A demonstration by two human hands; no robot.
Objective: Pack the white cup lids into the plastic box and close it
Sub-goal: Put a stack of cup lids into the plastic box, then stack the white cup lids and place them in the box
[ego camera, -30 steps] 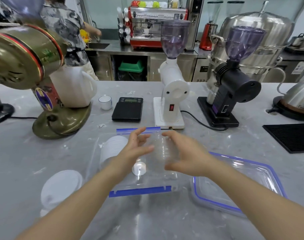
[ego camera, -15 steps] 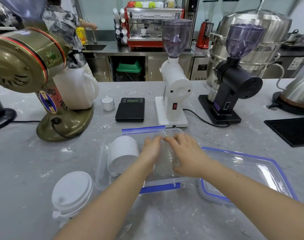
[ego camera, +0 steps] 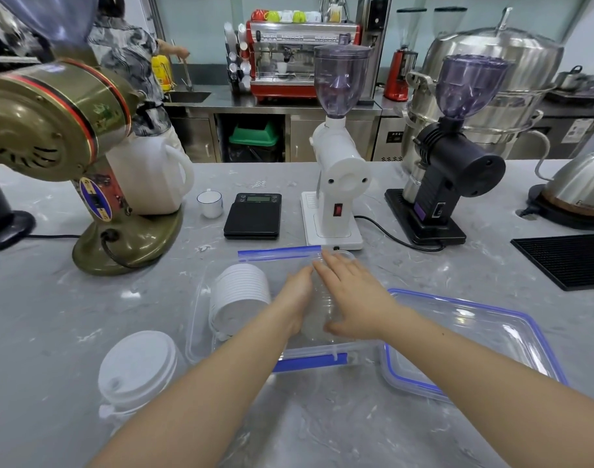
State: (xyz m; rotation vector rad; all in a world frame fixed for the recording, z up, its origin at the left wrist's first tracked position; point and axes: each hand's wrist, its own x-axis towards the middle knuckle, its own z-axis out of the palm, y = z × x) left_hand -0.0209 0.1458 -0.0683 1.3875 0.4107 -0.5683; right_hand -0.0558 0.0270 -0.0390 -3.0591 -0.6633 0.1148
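Observation:
The clear plastic box with blue clasps stands open on the grey counter in front of me. A stack of white cup lids lies on its side in the box's left half. My left hand and my right hand are down inside the right half, palms facing each other. They press a clear ribbed stack between them; what it is made of is hard to tell. A second stack of white lids stands on the counter left of the box. The box's lid lies to the right.
Behind the box stand a white grinder, a black scale and a small white cup. An olive machine is at the left, a black grinder and a black mat at the right. A person stands at the far sink.
Both hands have come down from above the box into its right half, moving closer together with the clear stack between them.

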